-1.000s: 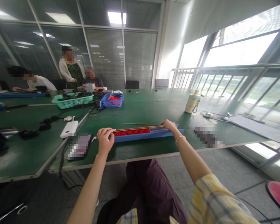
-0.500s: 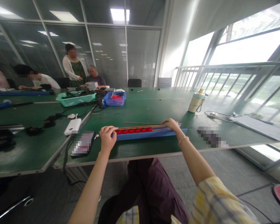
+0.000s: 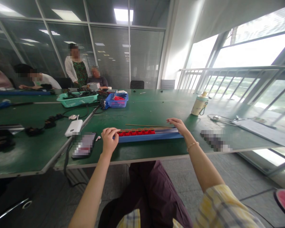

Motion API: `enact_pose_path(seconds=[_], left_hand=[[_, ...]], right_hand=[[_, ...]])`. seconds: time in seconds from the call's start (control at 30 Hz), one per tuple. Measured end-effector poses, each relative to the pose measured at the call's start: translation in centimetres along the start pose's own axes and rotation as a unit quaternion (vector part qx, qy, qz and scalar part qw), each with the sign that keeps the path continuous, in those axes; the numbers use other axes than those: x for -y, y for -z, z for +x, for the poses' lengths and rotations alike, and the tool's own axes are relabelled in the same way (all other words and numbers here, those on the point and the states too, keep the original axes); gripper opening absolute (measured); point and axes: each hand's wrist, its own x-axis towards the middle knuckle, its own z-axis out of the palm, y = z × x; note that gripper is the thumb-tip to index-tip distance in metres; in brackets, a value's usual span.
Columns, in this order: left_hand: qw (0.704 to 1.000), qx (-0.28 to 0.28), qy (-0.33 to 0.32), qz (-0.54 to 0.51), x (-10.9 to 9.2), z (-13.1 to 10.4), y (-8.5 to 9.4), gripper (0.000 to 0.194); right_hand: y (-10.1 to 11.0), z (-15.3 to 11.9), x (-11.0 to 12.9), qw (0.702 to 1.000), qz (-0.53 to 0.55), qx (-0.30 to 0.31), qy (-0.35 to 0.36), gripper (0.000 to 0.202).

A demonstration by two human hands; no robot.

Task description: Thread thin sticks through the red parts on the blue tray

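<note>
On the table in front of me lies a long blue trough point(image 3: 142, 138). Several red square pieces point(image 3: 136, 133) sit in a row along its left half. A thin tan stick point(image 3: 142, 129) runs lengthwise over the row, and a second thin stick point(image 3: 144, 125) lies just behind. My left hand point(image 3: 109, 137) is closed round the trough's left end, fingertips at the stick's end; its inner fingers are partly hidden. Above the trough's right end, my right hand point(image 3: 178, 124) is open, fingers stretched leftward with nothing visible in them.
To my left lie a phone point(image 3: 84, 145), a white earbud point(image 3: 98, 138) and a white power bank point(image 3: 74, 128). Green point(image 3: 77, 101) and blue baskets point(image 3: 117, 103) stand farther back. A bottle point(image 3: 199, 104) and a blurred dark object point(image 3: 213, 140) are at right. Other people are across the table.
My right hand has come off the right end of the stick and trough, lifting and shifting slightly right with its fingers extended. My left hand stays in place.
</note>
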Motion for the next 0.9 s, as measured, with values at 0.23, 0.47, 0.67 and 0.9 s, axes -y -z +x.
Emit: enact_pose_path(seconds=[0.23, 0.47, 0.67, 0.9], left_hand=[[1.000, 0.003, 0.000, -0.002, 0.2, -0.1, -0.1, 0.027], [1.000, -0.003, -0.005, -0.003, 0.2, -0.1, -0.1, 0.027], [1.000, -0.002, -0.006, 0.001, 0.1, 0.0, -0.1, 0.027], [1.000, 0.009, 0.003, 0.003, 0.0, 0.0, 0.0, 0.028]], right_hand=[[0.0, -1.2, 1.8, 0.995, 0.020, 0.099, -0.009, 0.046], [-0.4, -1.0, 2.2, 0.985, -0.024, 0.163, -0.055, 0.047], [-0.4, -1.1, 2.5, 0.985, -0.054, 0.159, -0.052, 0.047], [-0.4, -1.1, 2.2, 0.990, -0.056, 0.126, -0.035, 0.054]])
